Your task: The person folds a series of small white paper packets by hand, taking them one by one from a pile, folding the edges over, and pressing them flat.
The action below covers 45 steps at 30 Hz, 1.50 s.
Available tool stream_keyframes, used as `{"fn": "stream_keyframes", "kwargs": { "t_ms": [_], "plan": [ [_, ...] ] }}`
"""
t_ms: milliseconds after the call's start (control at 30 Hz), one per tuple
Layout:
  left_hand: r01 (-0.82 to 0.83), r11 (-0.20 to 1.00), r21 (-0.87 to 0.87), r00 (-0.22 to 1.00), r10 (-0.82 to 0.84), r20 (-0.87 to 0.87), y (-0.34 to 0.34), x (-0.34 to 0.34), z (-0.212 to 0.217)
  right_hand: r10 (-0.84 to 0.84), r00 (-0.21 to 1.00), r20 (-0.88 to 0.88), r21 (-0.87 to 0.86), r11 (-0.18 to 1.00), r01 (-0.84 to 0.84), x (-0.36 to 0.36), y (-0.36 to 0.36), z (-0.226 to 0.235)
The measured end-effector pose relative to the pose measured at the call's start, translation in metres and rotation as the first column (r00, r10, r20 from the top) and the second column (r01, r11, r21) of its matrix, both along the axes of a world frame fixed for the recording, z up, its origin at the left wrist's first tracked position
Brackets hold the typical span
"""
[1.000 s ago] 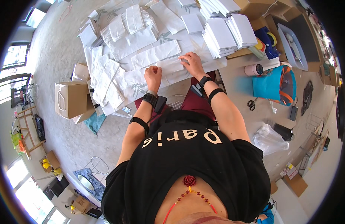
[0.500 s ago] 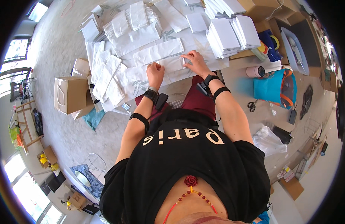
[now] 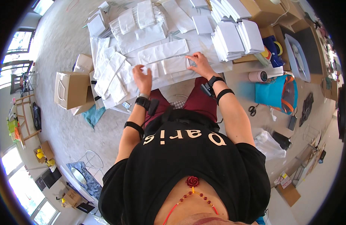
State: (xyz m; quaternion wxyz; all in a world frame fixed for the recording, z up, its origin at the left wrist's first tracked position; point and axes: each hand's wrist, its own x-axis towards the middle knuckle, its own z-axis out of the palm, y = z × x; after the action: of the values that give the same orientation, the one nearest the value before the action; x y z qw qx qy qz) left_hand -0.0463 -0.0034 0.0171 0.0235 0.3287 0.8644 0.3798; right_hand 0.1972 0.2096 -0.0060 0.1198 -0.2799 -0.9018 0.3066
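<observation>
A long white flat sleeve, seemingly thin plastic or paper, [image 3: 174,65] lies crosswise near the table's front edge. My right hand [image 3: 201,65] grips its right end, thumb and forefinger at opposite edges. Over the left part of the strip, my left hand [image 3: 143,79] hovers with fingers loosely bent and apart, holding nothing that shows. Just beyond lies another white sleeve [image 3: 163,51], flat and parallel. Farther back is a layered pile of white sleeves [image 3: 140,36]. More sleeves [image 3: 111,80] overlap loosely left of my left hand.
Stacks of folded white sheets [image 3: 228,39] stand at the table's right. Beyond them are cardboard boxes [image 3: 261,13] and a tape roll [image 3: 277,48]. A pink cup [image 3: 258,76], blue bag [image 3: 275,93] and scissors [image 3: 252,110] lie right. An open carton [image 3: 73,90] stands left.
My left hand has moved left along the strip, and its fingers have loosened from a pinch. My right hand stays at the sleeve's right end. The view has shifted slightly.
</observation>
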Motion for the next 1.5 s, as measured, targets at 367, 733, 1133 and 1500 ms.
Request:
{"fn": "stream_keyframes", "kwargs": {
  "t_ms": [367, 733, 1133, 1500],
  "plan": [
    [-0.314, 0.928, -0.203, 0.948, 0.296, -0.113, -0.062, -0.049, -0.024, 0.048, 0.989, -0.142, 0.081, 0.996, -0.037, -0.050, -0.035, 0.025],
    [-0.281, 0.958, -0.045, 0.959, 0.282, 0.013, -0.059, -0.056, -0.025, 0.079, 0.995, -0.065, -0.025, 0.996, -0.080, -0.078, -0.067, 0.012],
    [0.100, 0.882, 0.460, 0.994, -0.065, -0.091, 0.023, 0.025, 0.087, -0.190, 0.960, -0.204, -0.609, 0.793, 0.027, -0.140, -0.078, 0.118],
    [-0.039, 0.998, 0.057, 0.999, 0.038, 0.019, -0.017, 0.041, 0.002, -0.336, 0.869, -0.364, -0.591, 0.804, 0.063, -0.092, -0.045, 0.152]
  ]
}}
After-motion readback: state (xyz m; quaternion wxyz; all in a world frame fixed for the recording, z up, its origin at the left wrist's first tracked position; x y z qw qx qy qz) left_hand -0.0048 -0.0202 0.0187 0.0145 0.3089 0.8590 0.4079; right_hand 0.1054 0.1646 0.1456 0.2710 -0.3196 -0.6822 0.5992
